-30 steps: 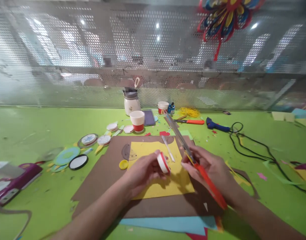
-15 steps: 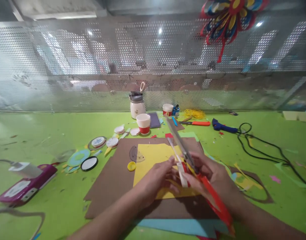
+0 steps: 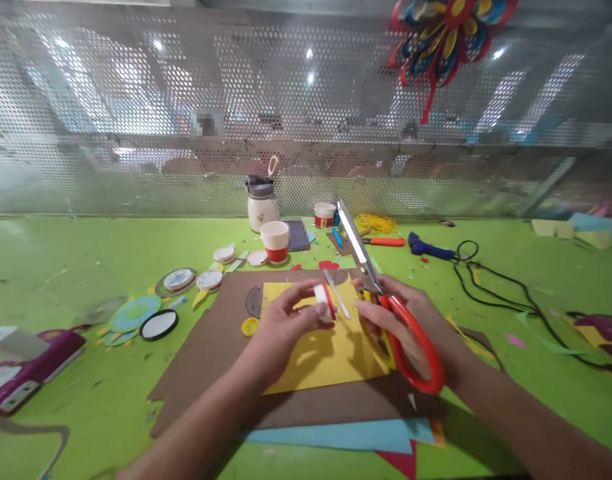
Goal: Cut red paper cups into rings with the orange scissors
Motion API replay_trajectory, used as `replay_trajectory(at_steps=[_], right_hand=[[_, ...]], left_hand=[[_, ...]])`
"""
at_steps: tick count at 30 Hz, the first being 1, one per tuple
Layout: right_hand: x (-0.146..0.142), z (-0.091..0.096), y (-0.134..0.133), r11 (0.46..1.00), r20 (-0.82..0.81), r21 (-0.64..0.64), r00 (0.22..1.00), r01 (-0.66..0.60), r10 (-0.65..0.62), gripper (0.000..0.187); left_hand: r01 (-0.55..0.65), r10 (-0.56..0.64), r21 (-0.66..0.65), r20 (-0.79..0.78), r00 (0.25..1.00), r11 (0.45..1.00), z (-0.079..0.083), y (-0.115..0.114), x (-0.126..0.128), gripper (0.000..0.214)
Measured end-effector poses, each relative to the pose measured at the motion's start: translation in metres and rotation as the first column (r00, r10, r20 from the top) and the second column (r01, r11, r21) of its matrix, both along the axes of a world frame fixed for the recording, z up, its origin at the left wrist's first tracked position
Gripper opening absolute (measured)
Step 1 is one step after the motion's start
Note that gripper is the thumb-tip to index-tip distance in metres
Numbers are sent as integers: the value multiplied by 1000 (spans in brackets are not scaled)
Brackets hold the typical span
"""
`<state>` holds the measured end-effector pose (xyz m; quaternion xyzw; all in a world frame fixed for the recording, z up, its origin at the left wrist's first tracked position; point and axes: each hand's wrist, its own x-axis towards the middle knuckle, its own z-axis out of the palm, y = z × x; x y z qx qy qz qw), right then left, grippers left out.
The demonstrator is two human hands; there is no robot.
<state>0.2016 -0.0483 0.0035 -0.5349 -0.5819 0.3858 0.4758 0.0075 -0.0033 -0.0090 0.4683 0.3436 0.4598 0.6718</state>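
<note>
My left hand (image 3: 281, 325) pinches a small white and red roll of tape (image 3: 325, 301), with a pale strip (image 3: 337, 294) running off it. My right hand (image 3: 403, 327) is closed through the red handles of a pair of scissors (image 3: 386, 300), whose silver blades point up and away from me. Both hands hover over a yellow sheet (image 3: 321, 350) that lies on a brown sheet (image 3: 221, 347). A yellow bottle cap (image 3: 249, 327) sits on the brown sheet just left of my left hand.
A white and red paper cup (image 3: 275, 241), a white jar (image 3: 261, 200) and round paper discs (image 3: 179, 280) lie behind. A blue glue gun (image 3: 426, 248) with black cable (image 3: 491, 287) is at right. A purple device (image 3: 26, 367) sits at left. Blue paper (image 3: 346, 437) lies near me.
The hands, close together half a second ago, have drawn apart. The scissors have tipped upward so the blades point higher, and the tape roll has moved left with my left hand.
</note>
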Motion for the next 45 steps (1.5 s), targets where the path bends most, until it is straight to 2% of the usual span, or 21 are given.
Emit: replay_trajectory(at_steps=[3, 5, 8, 10, 15, 18, 22, 27, 30, 33, 37, 42, 45], right_hand=[[19, 5, 0, 991, 87, -67, 989, -112, 118, 46], [31, 9, -2, 975, 165, -110, 964, -191, 208, 40], [44, 13, -7, 944, 274, -169, 907, -283, 321, 35], [49, 15, -10, 935, 348, -189, 870, -300, 349, 33], [49, 17, -15, 953, 526, -173, 794, -250, 304, 31], [49, 16, -16, 958, 626, -212, 727, -192, 284, 37], [53, 12, -17, 957, 667, -224, 686, -186, 290, 45], [58, 5, -17, 955, 678, -185, 673, -231, 295, 51], [59, 4, -17, 956, 687, -171, 666, -239, 290, 57], [60, 3, -16, 952, 664, -185, 684, -243, 304, 57], [60, 2, -16, 950, 626, -209, 715, -230, 311, 49], [58, 3, -17, 953, 650, -188, 698, -236, 301, 51], [55, 4, -17, 956, 663, -184, 689, -230, 293, 42]], left_hand=[[-75, 76, -21, 65, 995, 997, 9, 14, -14, 32], [-162, 171, -75, 147, 974, 984, 12, 20, -21, 35], [-179, 185, -51, 191, 964, 983, 13, 24, -26, 42], [-167, 163, 7, 186, 969, 986, 10, 24, -26, 46], [-113, 105, 85, 94, 990, 990, 4, 26, -27, 46], [-9, 12, 126, -24, 1000, 992, 0, 29, -29, 47], [129, -107, 171, -128, 986, 977, -6, 34, -31, 47], [215, -179, 185, -198, 964, 959, -9, 36, -33, 45], [229, -189, 179, -215, 958, 957, -7, 35, -33, 47], [176, -138, 179, -208, 968, 968, -4, 33, -32, 50], [125, -89, 181, -193, 977, 976, -2, 30, -30, 51], [159, -114, 200, -218, 969, 967, 0, 30, -30, 49], [151, -105, 196, -228, 968, 969, 0, 29, -30, 48]])
